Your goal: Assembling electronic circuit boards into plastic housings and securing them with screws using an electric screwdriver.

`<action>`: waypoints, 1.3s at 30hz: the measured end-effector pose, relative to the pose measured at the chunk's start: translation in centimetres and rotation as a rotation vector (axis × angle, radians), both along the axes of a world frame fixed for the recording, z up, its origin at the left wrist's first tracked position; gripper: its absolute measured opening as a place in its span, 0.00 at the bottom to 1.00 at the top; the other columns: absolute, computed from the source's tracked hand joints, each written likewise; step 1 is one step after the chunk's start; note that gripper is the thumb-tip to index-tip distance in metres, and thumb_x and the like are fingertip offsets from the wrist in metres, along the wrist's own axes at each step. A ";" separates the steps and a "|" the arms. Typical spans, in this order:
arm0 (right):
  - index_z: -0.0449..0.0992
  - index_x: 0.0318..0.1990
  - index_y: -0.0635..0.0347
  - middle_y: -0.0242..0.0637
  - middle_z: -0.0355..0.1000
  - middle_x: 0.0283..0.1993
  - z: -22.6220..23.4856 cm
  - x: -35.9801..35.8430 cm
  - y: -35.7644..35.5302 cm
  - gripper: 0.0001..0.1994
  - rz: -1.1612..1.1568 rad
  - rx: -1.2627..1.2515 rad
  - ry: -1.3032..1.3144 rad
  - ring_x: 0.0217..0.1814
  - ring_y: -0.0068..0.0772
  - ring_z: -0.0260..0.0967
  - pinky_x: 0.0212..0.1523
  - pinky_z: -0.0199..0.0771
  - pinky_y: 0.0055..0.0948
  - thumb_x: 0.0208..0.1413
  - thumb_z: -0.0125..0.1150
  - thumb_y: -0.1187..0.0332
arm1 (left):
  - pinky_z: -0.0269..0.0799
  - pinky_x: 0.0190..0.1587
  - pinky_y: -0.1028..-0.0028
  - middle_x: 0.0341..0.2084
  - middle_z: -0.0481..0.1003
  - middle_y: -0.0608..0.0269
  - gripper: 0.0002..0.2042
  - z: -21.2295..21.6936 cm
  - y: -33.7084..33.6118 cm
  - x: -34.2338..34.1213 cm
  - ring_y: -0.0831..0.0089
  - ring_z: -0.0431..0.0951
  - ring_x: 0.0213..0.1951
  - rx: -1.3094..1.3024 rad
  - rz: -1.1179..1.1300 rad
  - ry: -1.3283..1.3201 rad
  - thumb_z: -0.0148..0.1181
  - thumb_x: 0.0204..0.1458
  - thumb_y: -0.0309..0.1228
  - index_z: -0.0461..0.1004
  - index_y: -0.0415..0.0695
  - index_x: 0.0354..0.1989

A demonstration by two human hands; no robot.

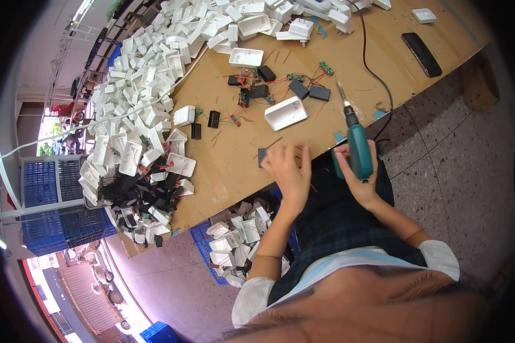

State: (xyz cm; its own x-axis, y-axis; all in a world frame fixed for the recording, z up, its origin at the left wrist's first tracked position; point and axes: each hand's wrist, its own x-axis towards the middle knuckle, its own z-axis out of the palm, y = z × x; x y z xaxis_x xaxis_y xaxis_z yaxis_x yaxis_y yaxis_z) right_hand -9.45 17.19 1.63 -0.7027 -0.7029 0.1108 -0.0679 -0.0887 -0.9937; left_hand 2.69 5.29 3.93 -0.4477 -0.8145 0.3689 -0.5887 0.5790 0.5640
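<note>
Left hand (292, 171): at the near bench (234, 166) edge, grip pinched on a small black block (262, 157) lying on the edge.
Right hand (357, 171): grip wrapped around the teal electric screwdriver (357, 148), bit pointing away, over the bench edge.
White casing (285, 112): on the bench, just beyond both hands.
Circuit boards (292, 80): wired, scattered farther back.
White shell pile (149, 74): far left.

Teal electric screwdriver (357, 150) with silver bit, right hand (357, 171) on it. Counter (234, 154) is tan brown. White plastic shells (154, 63) heaped upper left of the frame; one white case (285, 112) at centre. Small black blocks (309, 90) with red wires and green circuit boards (326, 68) around it. Black phone (421, 54) upper right. Blue crate (209, 240) below the counter edge, another blue crate (46, 183) at left. Floor (458, 166) grey speckled. Dark green-blue plaid apron (337, 223), white sleeves.
</note>
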 end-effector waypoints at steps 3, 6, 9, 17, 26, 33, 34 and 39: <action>0.65 0.59 0.62 0.35 0.72 0.50 0.5 -1.9 1.7 0.22 0.047 0.000 0.035 0.43 0.18 0.70 0.45 0.73 0.18 0.60 0.67 0.80 | 0.56 0.62 0.57 0.51 0.75 0.56 0.06 0.1 -2.4 -1.7 0.59 0.72 0.55 -0.225 0.142 0.059 0.70 0.54 0.28 0.80 0.47 0.38; 0.70 0.60 0.66 0.37 0.72 0.47 2.0 -3.4 2.9 0.25 0.141 -0.004 0.156 0.40 0.25 0.72 0.45 0.74 0.29 0.57 0.72 0.72 | 0.56 0.65 0.52 0.55 0.74 0.55 0.06 -0.5 -4.8 -3.0 0.57 0.71 0.60 -0.261 0.143 0.106 0.70 0.53 0.27 0.79 0.45 0.37; 0.69 0.61 0.69 0.33 0.73 0.41 0.2 -4.3 4.4 0.28 0.227 0.053 0.162 0.35 0.20 0.69 0.39 0.72 0.22 0.61 0.70 0.59 | 0.59 0.65 0.51 0.55 0.74 0.55 0.06 -2.0 -6.1 -4.0 0.53 0.71 0.63 -0.178 0.127 0.116 0.69 0.53 0.27 0.78 0.44 0.35; 0.75 0.55 0.73 0.37 0.77 0.39 -1.0 -3.5 2.3 0.22 0.202 -0.006 0.224 0.33 0.21 0.74 0.35 0.75 0.21 0.65 0.68 0.60 | 0.63 0.60 0.55 0.52 0.74 0.57 0.05 -1.6 -6.3 -5.1 0.54 0.72 0.56 -0.092 0.192 0.117 0.70 0.50 0.26 0.79 0.42 0.31; 0.75 0.53 0.73 0.40 0.78 0.43 -2.4 -2.8 0.1 0.14 0.198 0.044 0.274 0.33 0.24 0.76 0.35 0.82 0.26 0.65 0.64 0.74 | 0.64 0.55 0.56 0.48 0.74 0.58 0.04 -0.9 -6.5 -5.3 0.55 0.71 0.53 -0.026 0.216 0.064 0.70 0.50 0.27 0.80 0.41 0.31; 0.76 0.49 0.74 0.40 0.73 0.43 -1.8 -2.3 -0.4 0.14 0.141 0.029 0.078 0.32 0.25 0.76 0.30 0.78 0.24 0.61 0.69 0.72 | 0.62 0.56 0.55 0.49 0.74 0.58 0.04 -1.2 -6.3 -5.3 0.55 0.70 0.54 -0.042 0.214 0.092 0.70 0.50 0.27 0.81 0.41 0.32; 0.76 0.49 0.74 0.40 0.73 0.43 -1.7 -2.3 -0.4 0.14 0.143 0.032 0.078 0.32 0.25 0.76 0.30 0.78 0.24 0.61 0.69 0.72 | 0.62 0.56 0.55 0.49 0.74 0.58 0.04 -1.1 -6.2 -5.4 0.55 0.70 0.54 -0.040 0.215 0.093 0.70 0.50 0.27 0.81 0.41 0.32; 0.77 0.49 0.72 0.39 0.79 0.37 -1.0 -2.2 -0.6 0.10 0.159 0.060 0.127 0.30 0.24 0.76 0.33 0.79 0.26 0.65 0.63 0.74 | 0.60 0.58 0.54 0.51 0.74 0.58 0.05 -1.0 -5.9 -5.7 0.56 0.70 0.55 -0.018 0.238 0.087 0.70 0.50 0.27 0.80 0.41 0.32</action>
